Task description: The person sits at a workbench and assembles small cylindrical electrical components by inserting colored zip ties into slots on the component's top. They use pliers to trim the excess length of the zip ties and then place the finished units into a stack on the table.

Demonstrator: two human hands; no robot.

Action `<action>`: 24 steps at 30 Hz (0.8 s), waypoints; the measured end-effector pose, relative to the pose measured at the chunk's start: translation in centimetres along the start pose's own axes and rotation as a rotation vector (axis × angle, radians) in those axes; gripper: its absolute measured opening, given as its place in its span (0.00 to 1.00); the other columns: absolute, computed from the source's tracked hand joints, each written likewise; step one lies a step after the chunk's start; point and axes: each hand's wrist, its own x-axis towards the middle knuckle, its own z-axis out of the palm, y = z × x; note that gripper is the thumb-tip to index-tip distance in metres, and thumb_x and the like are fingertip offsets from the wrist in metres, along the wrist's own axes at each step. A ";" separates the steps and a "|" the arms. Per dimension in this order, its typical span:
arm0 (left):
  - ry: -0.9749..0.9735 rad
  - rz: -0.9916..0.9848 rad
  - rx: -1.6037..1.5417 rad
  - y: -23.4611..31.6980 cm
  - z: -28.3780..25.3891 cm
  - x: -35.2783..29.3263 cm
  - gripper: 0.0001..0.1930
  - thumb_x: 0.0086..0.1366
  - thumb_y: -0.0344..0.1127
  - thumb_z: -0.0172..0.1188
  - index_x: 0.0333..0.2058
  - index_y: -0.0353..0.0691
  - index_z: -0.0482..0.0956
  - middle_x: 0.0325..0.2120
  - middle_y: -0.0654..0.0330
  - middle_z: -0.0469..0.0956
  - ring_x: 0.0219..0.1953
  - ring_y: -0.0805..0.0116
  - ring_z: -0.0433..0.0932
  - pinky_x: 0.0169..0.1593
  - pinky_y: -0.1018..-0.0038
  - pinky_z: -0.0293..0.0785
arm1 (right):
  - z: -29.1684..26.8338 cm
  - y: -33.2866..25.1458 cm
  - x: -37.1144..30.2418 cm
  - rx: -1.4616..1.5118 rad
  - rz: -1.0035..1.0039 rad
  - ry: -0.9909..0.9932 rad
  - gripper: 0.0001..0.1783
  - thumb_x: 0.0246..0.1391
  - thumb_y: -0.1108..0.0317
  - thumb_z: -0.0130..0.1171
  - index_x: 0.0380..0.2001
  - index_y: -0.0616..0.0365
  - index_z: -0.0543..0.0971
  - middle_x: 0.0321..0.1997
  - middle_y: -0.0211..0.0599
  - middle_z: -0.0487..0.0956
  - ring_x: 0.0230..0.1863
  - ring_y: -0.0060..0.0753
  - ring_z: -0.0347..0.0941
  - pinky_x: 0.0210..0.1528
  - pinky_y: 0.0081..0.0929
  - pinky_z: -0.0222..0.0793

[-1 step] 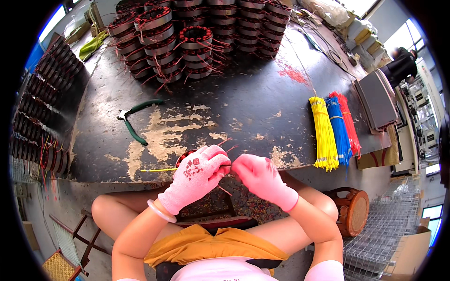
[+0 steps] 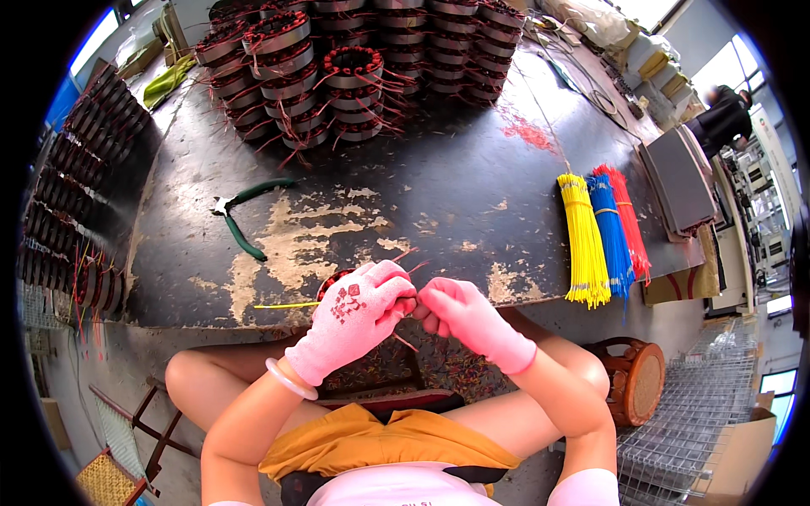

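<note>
Both my hands wear pink gloves and meet at the table's near edge. My left hand [image 2: 350,312] is closed, thumb and fingers pinched on thin wire leads, and covers most of a wound stator [image 2: 332,284] with red-black windings. Thin reddish leads [image 2: 408,255] stick out past its fingers. A yellow wire [image 2: 285,306] runs out to the left of the stator. My right hand [image 2: 477,320] is closed too, its curled fingertips almost touching the left ones; what they pinch is too small to make out. Green-handled cutting pliers [image 2: 239,215] lie open at the left.
Stacks of wound stators [image 2: 354,84] stand at the back of the worn black table [image 2: 456,198]. More stators [image 2: 80,185] are piled at the left. Yellow [image 2: 584,244], blue [image 2: 609,228] and red wire bundles [image 2: 626,219] lie at the right. A wooden stool [image 2: 633,384] stands by my right knee.
My right hand, blurred just before, has turned slightly, and its curled fingers now show below the thumb. The left hand and the stator stay nearly where they were.
</note>
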 end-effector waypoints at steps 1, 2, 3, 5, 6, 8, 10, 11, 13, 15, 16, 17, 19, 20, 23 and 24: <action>0.000 -0.002 -0.002 0.0 -0.1 0.0 0.07 0.58 0.26 0.65 0.36 0.40 0.80 0.39 0.57 0.79 0.39 0.52 0.80 0.43 0.62 0.78 | -0.3 -0.3 0.0 0.047 0.080 -0.009 0.11 0.55 0.60 0.69 0.37 0.52 0.80 0.32 0.30 0.79 0.30 0.34 0.76 0.32 0.29 0.71; -0.001 -0.003 -0.003 0.0 -0.2 -0.1 0.07 0.58 0.26 0.65 0.36 0.40 0.80 0.38 0.58 0.79 0.39 0.52 0.80 0.43 0.62 0.78 | -0.6 -0.7 0.0 0.093 0.161 -0.017 0.11 0.55 0.60 0.69 0.37 0.52 0.81 0.32 0.30 0.80 0.29 0.34 0.76 0.31 0.29 0.71; 0.002 -0.010 -0.004 0.0 -0.3 -0.2 0.07 0.58 0.26 0.65 0.36 0.40 0.80 0.38 0.58 0.79 0.39 0.52 0.80 0.43 0.62 0.78 | -0.8 -0.9 0.1 0.142 0.238 -0.030 0.12 0.55 0.59 0.69 0.37 0.52 0.81 0.32 0.30 0.80 0.28 0.33 0.76 0.31 0.28 0.72; 0.005 -0.019 -0.012 0.0 -0.3 -0.2 0.07 0.58 0.26 0.65 0.36 0.40 0.80 0.38 0.58 0.80 0.39 0.53 0.80 0.43 0.62 0.78 | -0.9 -1.2 0.0 0.238 0.392 -0.055 0.12 0.55 0.59 0.70 0.36 0.53 0.81 0.33 0.30 0.81 0.27 0.32 0.75 0.31 0.27 0.72; 0.002 -0.026 -0.016 0.1 -0.2 -0.2 0.07 0.58 0.26 0.65 0.36 0.40 0.80 0.38 0.58 0.80 0.39 0.53 0.80 0.43 0.62 0.78 | -0.7 -1.1 -0.6 0.103 0.196 0.126 0.11 0.54 0.60 0.70 0.38 0.50 0.81 0.33 0.29 0.82 0.29 0.33 0.78 0.32 0.30 0.73; 0.005 -0.029 -0.014 0.2 -0.2 -0.3 0.07 0.57 0.26 0.65 0.36 0.40 0.80 0.38 0.58 0.80 0.39 0.52 0.80 0.43 0.62 0.78 | -0.2 -1.1 -0.5 -0.156 -0.041 0.233 0.11 0.53 0.61 0.70 0.38 0.49 0.82 0.34 0.29 0.82 0.30 0.34 0.79 0.32 0.31 0.74; 0.010 -0.018 -0.003 0.0 -0.1 -0.2 0.07 0.57 0.26 0.65 0.36 0.40 0.80 0.38 0.58 0.80 0.39 0.52 0.80 0.42 0.62 0.78 | 1.0 -0.7 -0.4 -0.261 -0.167 0.297 0.10 0.54 0.63 0.69 0.39 0.51 0.82 0.32 0.31 0.82 0.30 0.38 0.80 0.32 0.31 0.74; 0.003 -0.018 -0.002 0.0 0.1 -0.2 0.08 0.57 0.26 0.65 0.36 0.40 0.80 0.39 0.58 0.80 0.40 0.52 0.80 0.43 0.62 0.78 | 1.2 -0.9 -0.8 -0.043 0.032 0.195 0.10 0.57 0.63 0.68 0.40 0.52 0.82 0.31 0.31 0.82 0.29 0.32 0.79 0.32 0.27 0.73; 0.002 -0.028 0.006 0.0 0.1 -0.2 0.08 0.57 0.26 0.65 0.36 0.41 0.80 0.39 0.58 0.80 0.40 0.52 0.80 0.43 0.62 0.78 | 1.2 -1.7 -1.1 0.398 0.410 -0.025 0.10 0.62 0.63 0.64 0.43 0.55 0.82 0.30 0.32 0.82 0.27 0.19 0.77 0.32 0.19 0.71; 0.003 -0.019 0.015 0.0 0.0 -0.3 0.08 0.57 0.26 0.65 0.36 0.41 0.80 0.39 0.58 0.80 0.39 0.52 0.80 0.43 0.62 0.78 | 0.7 -1.7 -0.9 1.048 0.798 -0.227 0.13 0.68 0.60 0.57 0.40 0.59 0.81 0.28 0.28 0.81 0.27 0.15 0.74 0.31 0.16 0.69; 0.004 -0.011 0.016 0.1 -0.1 -0.4 0.08 0.57 0.26 0.65 0.36 0.41 0.80 0.39 0.58 0.80 0.39 0.52 0.80 0.43 0.61 0.78 | 0.5 -1.7 -1.0 1.167 0.829 -0.242 0.14 0.69 0.59 0.57 0.39 0.60 0.81 0.29 0.27 0.81 0.27 0.15 0.74 0.31 0.16 0.69; 0.005 -0.004 0.017 0.1 -0.1 -0.4 0.08 0.57 0.26 0.65 0.37 0.41 0.80 0.39 0.58 0.80 0.39 0.52 0.80 0.43 0.61 0.78 | 0.2 -1.6 -1.1 1.286 0.859 -0.256 0.15 0.70 0.58 0.56 0.39 0.61 0.80 0.29 0.26 0.81 0.27 0.15 0.73 0.31 0.15 0.69; 0.003 -0.011 0.015 0.1 -0.2 -0.3 0.08 0.57 0.26 0.65 0.36 0.41 0.80 0.39 0.58 0.79 0.39 0.52 0.80 0.43 0.62 0.78 | -0.4 -1.2 -1.1 0.834 0.555 -0.217 0.13 0.63 0.59 0.62 0.42 0.57 0.80 0.34 0.31 0.82 0.30 0.26 0.77 0.33 0.24 0.71; -0.002 -0.015 0.013 0.0 -0.1 -0.2 0.08 0.57 0.26 0.65 0.36 0.41 0.80 0.39 0.58 0.79 0.40 0.52 0.80 0.43 0.62 0.78 | -0.5 -0.7 -1.2 0.440 0.292 -0.137 0.13 0.61 0.60 0.64 0.43 0.56 0.80 0.35 0.31 0.81 0.32 0.30 0.77 0.34 0.26 0.72; 0.006 -0.011 0.007 -0.1 0.0 -0.4 0.08 0.57 0.26 0.65 0.36 0.40 0.80 0.39 0.58 0.79 0.40 0.53 0.80 0.43 0.62 0.78 | -1.0 -1.2 -0.5 -0.305 -0.081 -0.078 0.19 0.51 0.58 0.69 0.44 0.51 0.77 0.37 0.31 0.77 0.42 0.36 0.77 0.42 0.33 0.71; 0.017 -0.004 0.006 -0.1 0.0 -0.4 0.08 0.58 0.26 0.65 0.36 0.40 0.80 0.39 0.58 0.79 0.40 0.53 0.80 0.43 0.62 0.78 | -0.9 -1.1 -0.1 -0.329 -0.156 -0.046 0.18 0.51 0.57 0.70 0.42 0.51 0.78 0.35 0.31 0.77 0.39 0.35 0.77 0.40 0.33 0.71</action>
